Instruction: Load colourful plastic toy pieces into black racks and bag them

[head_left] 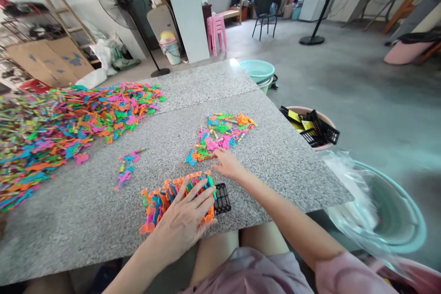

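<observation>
My left hand (182, 216) lies flat with fingers spread over a packed row of small coloured plastic pieces (160, 200), its thumb along the near side. These pieces stand close together in a black plastic grid tray (223, 198), whose bare end sticks out on the right. Beyond it, my right hand (227, 164) touches the near edge of a small pile of similar pieces (225, 133) in pink, orange, green and blue. Its index finger and thumb look apart, with nothing clearly held. To the left lie a few loose pieces (129, 165).
A large heap of coloured pieces (86, 119) covers the left of the speckled stone table (275, 161). Off the right edge stand a tub of black baskets (313, 128), a teal tub (406, 216) with clear plastic bags (354, 193), and a turquoise basin (257, 70).
</observation>
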A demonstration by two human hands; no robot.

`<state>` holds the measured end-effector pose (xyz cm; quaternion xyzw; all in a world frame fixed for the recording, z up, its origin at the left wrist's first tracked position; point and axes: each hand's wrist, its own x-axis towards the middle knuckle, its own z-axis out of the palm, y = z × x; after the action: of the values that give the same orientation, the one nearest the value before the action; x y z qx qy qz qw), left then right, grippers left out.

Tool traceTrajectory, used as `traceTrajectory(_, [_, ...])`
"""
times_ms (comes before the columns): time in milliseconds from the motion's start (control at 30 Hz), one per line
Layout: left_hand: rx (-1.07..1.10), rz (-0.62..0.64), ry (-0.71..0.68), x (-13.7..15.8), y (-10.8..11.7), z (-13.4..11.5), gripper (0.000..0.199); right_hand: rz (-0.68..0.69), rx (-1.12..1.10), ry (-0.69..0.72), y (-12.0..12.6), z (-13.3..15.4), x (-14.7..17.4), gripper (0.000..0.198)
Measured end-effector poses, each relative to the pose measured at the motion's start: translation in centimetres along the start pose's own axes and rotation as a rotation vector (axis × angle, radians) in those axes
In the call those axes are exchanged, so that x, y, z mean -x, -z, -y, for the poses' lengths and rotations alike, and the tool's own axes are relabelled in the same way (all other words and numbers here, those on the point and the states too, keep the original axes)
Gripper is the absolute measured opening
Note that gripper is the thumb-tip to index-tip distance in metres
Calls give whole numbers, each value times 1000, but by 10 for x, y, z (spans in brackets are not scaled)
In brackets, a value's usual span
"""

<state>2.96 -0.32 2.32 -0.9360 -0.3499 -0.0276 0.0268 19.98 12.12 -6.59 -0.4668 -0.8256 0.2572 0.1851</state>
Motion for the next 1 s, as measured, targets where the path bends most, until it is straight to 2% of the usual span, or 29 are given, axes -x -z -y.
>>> traceTrajectory(67, [-13,4,3,1,1,-1,37,-28,142,-59,2,0,-13,36])
traceTrajectory(133, [-14,6,10,3,1,-1,38,23,271,-27,4,-1,-16,40])
traceTrajectory(200, [-6,10,18,5,1,0,41,48,367,-14,10,-9,-9,43])
traceTrajectory(333, [5,5,27,9,1,3,45,-22,489,-157,33,-31,16,41])
traceTrajectory(433, [-11,6,28,14,1,6,42,-74,482,-148,37,-30,24,33])
traceTrajectory(533, [-36,11,17,22,1,9,40,-104,357,-182,20,-15,22,17])
traceTrajectory(567, [-46,11,21,25,2,10,40,-107,312,-228,13,-10,20,17])
traceTrajectory(667, [-77,10,36,30,2,10,40,-92,229,-373,-1,-2,19,35])
traceTrajectory(833, [-100,1,24,31,-1,11,43,-85,304,-518,9,-1,33,32])
traceTrajectory(900, [-88,8,30,30,-3,12,43,-90,381,-416,9,7,31,27])
traceTrajectory(1000, [-53,28,61,29,-5,9,43,-40,420,-15,-7,24,10,31])
